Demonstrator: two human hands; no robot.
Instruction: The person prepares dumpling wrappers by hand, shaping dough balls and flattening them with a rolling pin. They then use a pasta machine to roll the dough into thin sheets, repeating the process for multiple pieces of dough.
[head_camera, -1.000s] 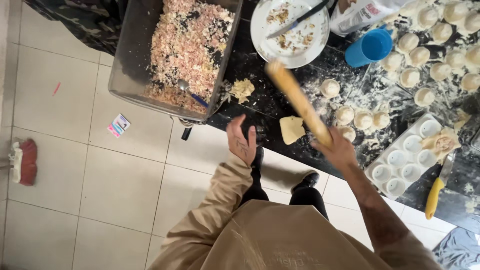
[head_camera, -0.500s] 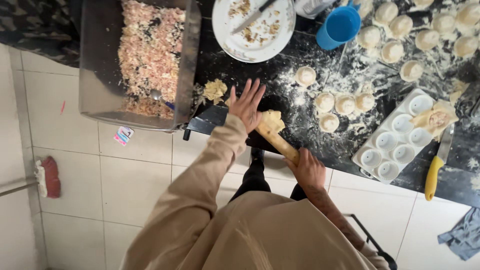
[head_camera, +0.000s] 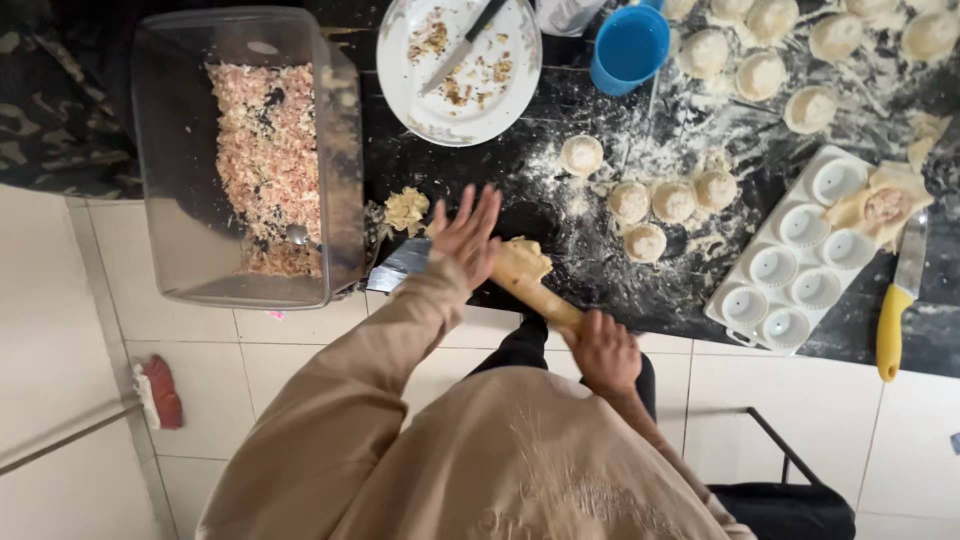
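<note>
1. Wooden rolling pin (head_camera: 535, 292) lies at a slant near the front edge of the dark, flour-dusted counter (head_camera: 600, 270), resting on a flattened piece of pale dough (head_camera: 525, 257).
2. Left hand (head_camera: 465, 232) presses flat on the far end of the pin, fingers spread and straight, clasping nothing.
3. Right hand (head_camera: 603, 352) is curled around the near end of the pin, close to the counter's edge.
4. Clear plastic tub (head_camera: 250, 160) stands to the left, holding a pink-and-white minced filling; a spoon's bowl shows inside it.
5. Small scrap of dough (head_camera: 406, 208) lies between the tub and the left hand.
6. White plate (head_camera: 458, 70) with crumbs and a knife across it sits beyond the hands; a blue cup (head_camera: 630, 48) stands just beside it.
7. Round dough balls (head_camera: 672, 200) are scattered over the floured area to the right.
8. White moulding tray (head_camera: 800, 255) with round cavities lies farther right; one corner carries dough with filling.
9. Yellow-handled knife (head_camera: 897, 300) lies at the tray's right side.
10. Red-headed brush (head_camera: 160, 392) rests on the tiled floor (head_camera: 330, 350) below.
</note>
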